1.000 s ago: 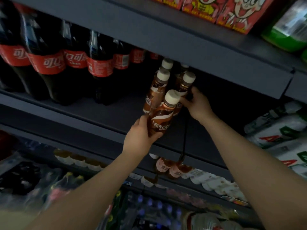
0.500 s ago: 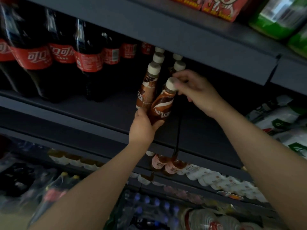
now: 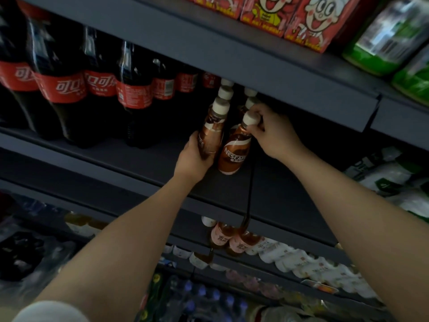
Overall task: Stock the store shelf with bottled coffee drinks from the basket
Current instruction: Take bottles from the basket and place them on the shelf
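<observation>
Your left hand [image 3: 193,159] wraps the lower body of a brown coffee bottle [image 3: 210,135] standing on the dark shelf [image 3: 130,159]. Your right hand [image 3: 271,133] pinches the white cap of the Nescafé bottle [image 3: 235,152] just beside it, fingers [image 3: 254,130] closed around the neck. Behind these two, more white caps line up in two rows toward the back. To the left on the same shelf stand big cola bottles [image 3: 62,89] with red labels. Above, red cartoon cartons [image 3: 308,22] and green packs [image 3: 385,40] sit on the upper shelf. Below hang rows of pale bottles [image 3: 299,261].
</observation>
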Demonstrator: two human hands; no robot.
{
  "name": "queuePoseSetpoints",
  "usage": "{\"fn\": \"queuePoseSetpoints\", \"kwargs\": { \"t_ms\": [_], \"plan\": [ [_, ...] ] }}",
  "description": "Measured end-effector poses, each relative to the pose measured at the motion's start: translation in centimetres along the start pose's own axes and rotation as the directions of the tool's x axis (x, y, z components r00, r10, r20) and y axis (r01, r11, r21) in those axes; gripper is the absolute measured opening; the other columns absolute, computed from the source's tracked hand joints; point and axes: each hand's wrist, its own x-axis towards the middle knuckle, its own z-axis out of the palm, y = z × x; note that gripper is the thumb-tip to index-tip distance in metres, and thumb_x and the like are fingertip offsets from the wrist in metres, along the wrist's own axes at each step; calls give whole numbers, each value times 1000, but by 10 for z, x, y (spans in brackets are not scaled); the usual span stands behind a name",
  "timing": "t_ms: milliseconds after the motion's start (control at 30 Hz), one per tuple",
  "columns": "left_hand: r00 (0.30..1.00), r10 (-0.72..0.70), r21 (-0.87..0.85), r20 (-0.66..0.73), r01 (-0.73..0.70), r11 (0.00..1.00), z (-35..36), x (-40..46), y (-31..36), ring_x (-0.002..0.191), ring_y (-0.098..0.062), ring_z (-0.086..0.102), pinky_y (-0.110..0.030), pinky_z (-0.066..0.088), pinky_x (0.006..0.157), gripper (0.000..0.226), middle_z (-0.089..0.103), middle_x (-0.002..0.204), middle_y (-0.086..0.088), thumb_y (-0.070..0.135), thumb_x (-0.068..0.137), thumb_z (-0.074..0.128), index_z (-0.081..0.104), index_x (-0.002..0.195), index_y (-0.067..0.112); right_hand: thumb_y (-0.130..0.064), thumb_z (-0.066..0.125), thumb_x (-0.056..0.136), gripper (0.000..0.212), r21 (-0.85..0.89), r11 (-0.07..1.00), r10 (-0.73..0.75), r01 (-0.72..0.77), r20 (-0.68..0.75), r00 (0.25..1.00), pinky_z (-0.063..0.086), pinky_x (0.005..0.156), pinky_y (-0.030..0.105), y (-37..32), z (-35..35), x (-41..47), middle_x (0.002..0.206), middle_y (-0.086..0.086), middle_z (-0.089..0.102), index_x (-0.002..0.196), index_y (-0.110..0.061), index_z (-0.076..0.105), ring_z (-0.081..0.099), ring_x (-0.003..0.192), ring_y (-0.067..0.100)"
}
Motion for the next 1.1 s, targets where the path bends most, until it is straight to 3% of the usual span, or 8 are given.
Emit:
{"fn": "queuePoseSetpoints", "kwargs": {
  "t_ms": [200,333,467,567,667,800,933,1100],
  "plan": [
    [963,-24,225,-268,87,971,17,-25,5,118,-34,42,-46,44,94,74,41,128,-19,32,75,72,33,131,4,-13,57,89,38,102,993,66,-63,-31,997,45,95,36,-8,6,1,125,14,60,126,-7,50,59,112,31],
    [983,-63,222,-173,101,970,10,-28,6,125,-35,37,-46,42,98,83,34,135,-19,31,76,71,24,138,5,-16,54,91,41,72,995,80,-76,-62,995,44,96,36,-16,6,-9,134,14,51,131,-11,44,53,120,30],
    [997,54,203,-57,-42,978,-23,-56,0,128,-32,33,-44,39,102,80,33,140,-16,25,81,66,18,143,10,-25,52,93,45,-42,997,49,-63,-268,962,49,85,35,-36,12,-49,144,16,36,135,-13,42,53,117,33],
    [981,187,291,-53,-164,943,-61,-111,-30,120,-30,44,-43,44,98,49,48,128,-13,15,87,57,41,132,9,-19,53,91,23,112,991,-60,74,-124,990,53,81,39,-64,42,-87,115,11,59,112,-9,58,62,96,26],
    [998,60,313,5,-58,948,-104,-178,-82,107,-29,53,-40,49,85,40,52,120,-10,11,87,52,46,126,11,-21,52,91,15,161,984,-107,79,175,979,54,76,41,-104,95,-124,100,3,66,102,-15,60,61,84,18],
    [949,-291,379,118,228,897,-156,-272,-173,108,-36,54,-40,46,87,47,52,121,-17,26,78,45,46,120,5,-21,51,91,15,201,976,-186,89,538,823,53,78,39,-172,180,-182,100,5,68,100,-17,62,62,87,21],
    [772,-630,372,84,562,739,-195,-377,-268,107,-38,56,-36,44,88,38,53,124,-21,19,86,50,46,121,4,-22,50,88,16,189,964,-263,187,772,579,53,80,39,-232,278,-256,95,8,69,97,-18,62,64,88,27],
    [578,-816,295,-11,782,550,-217,-489,-381,110,-32,55,-34,44,92,38,49,131,-13,19,90,48,44,127,9,-20,49,90,21,102,943,-212,316,917,338,47,85,34,-273,407,-349,112,13,66,104,-10,61,61,105,29]
  ]
}}
